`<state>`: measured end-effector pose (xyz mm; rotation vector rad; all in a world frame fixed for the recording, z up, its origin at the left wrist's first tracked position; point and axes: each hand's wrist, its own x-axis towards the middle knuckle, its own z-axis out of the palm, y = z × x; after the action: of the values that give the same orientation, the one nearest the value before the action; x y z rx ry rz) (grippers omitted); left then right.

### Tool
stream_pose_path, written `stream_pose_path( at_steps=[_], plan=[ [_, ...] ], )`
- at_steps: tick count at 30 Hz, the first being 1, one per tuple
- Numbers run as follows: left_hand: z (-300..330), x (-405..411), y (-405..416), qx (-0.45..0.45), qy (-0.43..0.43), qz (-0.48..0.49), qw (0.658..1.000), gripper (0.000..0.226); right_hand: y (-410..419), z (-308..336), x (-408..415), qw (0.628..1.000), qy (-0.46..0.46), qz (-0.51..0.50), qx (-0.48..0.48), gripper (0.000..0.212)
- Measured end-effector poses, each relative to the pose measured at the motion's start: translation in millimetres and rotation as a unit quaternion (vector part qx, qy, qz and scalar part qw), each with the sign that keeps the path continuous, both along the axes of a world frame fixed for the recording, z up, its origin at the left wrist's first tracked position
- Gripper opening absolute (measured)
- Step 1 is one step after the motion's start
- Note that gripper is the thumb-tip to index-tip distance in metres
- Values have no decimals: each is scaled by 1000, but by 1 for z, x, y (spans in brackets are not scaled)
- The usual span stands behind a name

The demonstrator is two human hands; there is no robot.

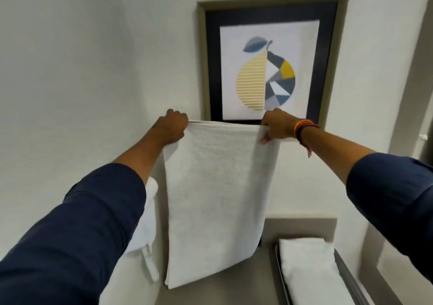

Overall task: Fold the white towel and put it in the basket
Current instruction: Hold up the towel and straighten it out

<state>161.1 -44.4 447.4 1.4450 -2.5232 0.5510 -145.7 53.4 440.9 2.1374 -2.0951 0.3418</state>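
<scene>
The white towel (218,199) hangs straight down in front of me, doubled over, its lower edge just above a beige counter. My left hand (171,126) grips its top left corner and my right hand (277,126) pinches its top right corner, both raised at the same height against the wall. The basket (346,272), a grey wire tray at the lower right, holds a folded white towel (309,272).
A framed pear picture (269,65) sits in a wall recess right behind the towel's top edge. More white cloth (145,225) hangs at the left under my left forearm. A beige counter (234,290) lies below, with a wall edge at far right.
</scene>
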Motion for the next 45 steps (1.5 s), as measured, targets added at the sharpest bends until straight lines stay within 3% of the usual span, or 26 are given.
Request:
stream_pose_path(
  at_steps=[5, 7, 9, 16, 25, 34, 39, 42, 44, 45],
  plan=[
    [74, 25, 22, -166, 147, -9, 975, 32, 2, 87, 11, 974, -46, -5, -222, 36],
    [97, 35, 25, -140, 167, -22, 976, 25, 6, 107, 19, 964, -52, -3, -260, 38],
    [112, 44, 26, -105, 166, -39, 980, 18, 10, 123, 24, 965, -52, 3, -259, 42],
    [137, 45, 28, -114, 177, -55, 976, 17, 20, 154, 20, 970, -46, -25, -238, 46],
    [92, 28, 3, -48, 151, -16, 987, 21, 5, 102, 16, 979, -16, -60, -194, 44],
    [83, 30, -7, -66, 123, 13, 990, 35, -12, 89, 20, 979, -7, -79, -189, 35],
    [100, 38, 8, -26, 100, 4, 995, 26, 1, 101, 17, 983, 35, -45, -174, 40],
    [112, 41, 24, 24, 53, -23, 998, 24, 14, 109, 13, 995, 41, -8, -85, 38],
    [115, 47, 40, 159, 24, -37, 986, 28, 29, 104, 11, 999, -9, 25, 21, 25],
    [113, 50, 46, 262, 25, -36, 964, 22, 37, 96, 9, 996, -44, 38, 71, 15]
  ],
)
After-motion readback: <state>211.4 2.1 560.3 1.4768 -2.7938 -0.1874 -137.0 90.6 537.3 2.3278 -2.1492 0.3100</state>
